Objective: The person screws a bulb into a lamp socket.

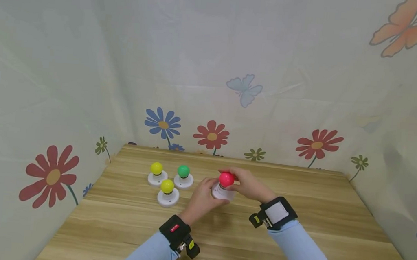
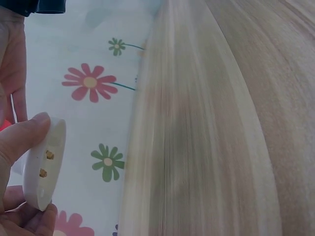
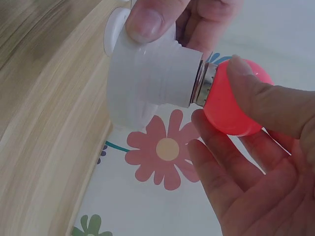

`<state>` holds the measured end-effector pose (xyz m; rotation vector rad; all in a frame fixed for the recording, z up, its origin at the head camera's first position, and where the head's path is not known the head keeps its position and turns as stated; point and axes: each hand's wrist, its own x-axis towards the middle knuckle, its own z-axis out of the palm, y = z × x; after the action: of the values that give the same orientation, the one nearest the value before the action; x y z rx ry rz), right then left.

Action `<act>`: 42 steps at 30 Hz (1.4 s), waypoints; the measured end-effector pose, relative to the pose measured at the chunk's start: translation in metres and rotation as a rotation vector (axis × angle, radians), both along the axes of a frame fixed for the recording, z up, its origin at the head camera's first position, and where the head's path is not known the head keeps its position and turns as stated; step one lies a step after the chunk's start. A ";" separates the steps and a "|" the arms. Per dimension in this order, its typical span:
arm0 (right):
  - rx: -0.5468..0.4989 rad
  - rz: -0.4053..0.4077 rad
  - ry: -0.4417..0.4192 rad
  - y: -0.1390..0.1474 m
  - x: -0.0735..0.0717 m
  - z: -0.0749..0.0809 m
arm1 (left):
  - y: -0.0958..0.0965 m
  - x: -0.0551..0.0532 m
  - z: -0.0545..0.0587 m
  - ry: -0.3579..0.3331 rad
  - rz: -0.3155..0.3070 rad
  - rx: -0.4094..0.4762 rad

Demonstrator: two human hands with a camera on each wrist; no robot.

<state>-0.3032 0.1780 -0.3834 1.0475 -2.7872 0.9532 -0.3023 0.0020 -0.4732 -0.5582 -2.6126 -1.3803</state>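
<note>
A red light bulb [image 3: 235,105] sits in the mouth of a white lamp socket [image 3: 142,81], part of its metal screw base showing between them. My left hand [image 1: 203,199] grips the round socket base by its rim, clear of the table, and its underside [image 2: 48,162] with small brass-coloured contacts faces the left wrist view. My right hand [image 1: 247,184] holds the red bulb between thumb and fingers. To the left, a green bulb [image 1: 183,171] and two yellow bulbs, one at the back [image 1: 156,168] and one in front [image 1: 167,186], stand upright in white sockets.
The wooden table [image 1: 295,243] carries everything. Behind it and at both sides hangs a pale curtain [image 1: 200,43] printed with flowers and butterflies. Each wrist wears a black strap with a small camera, the left strap [image 1: 175,230] lying close over the table.
</note>
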 end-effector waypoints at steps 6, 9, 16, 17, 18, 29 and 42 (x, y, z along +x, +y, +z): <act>0.020 -0.080 0.010 -0.002 0.000 -0.001 | 0.000 0.000 0.000 -0.022 0.000 0.013; 0.042 -0.103 0.033 -0.004 -0.001 -0.001 | -0.001 0.000 -0.001 -0.031 0.003 0.006; 0.069 -0.065 0.081 -0.002 -0.001 0.000 | 0.000 -0.001 -0.003 -0.023 0.007 0.007; 0.071 -0.045 0.089 -0.002 -0.001 0.000 | 0.000 -0.001 -0.003 -0.020 0.007 0.005; 0.077 -0.026 0.098 -0.001 -0.001 0.000 | 0.000 -0.001 -0.003 -0.013 0.006 0.004; 0.099 -0.297 0.069 -0.016 0.001 -0.009 | 0.000 -0.002 -0.002 -0.038 0.016 0.011; 0.077 -0.084 0.084 -0.007 0.000 -0.002 | -0.002 -0.005 -0.003 -0.027 0.005 0.011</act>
<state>-0.3035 0.1714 -0.3854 0.9465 -2.7946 0.7809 -0.3073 0.0005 -0.4764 -0.5341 -2.6238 -1.4100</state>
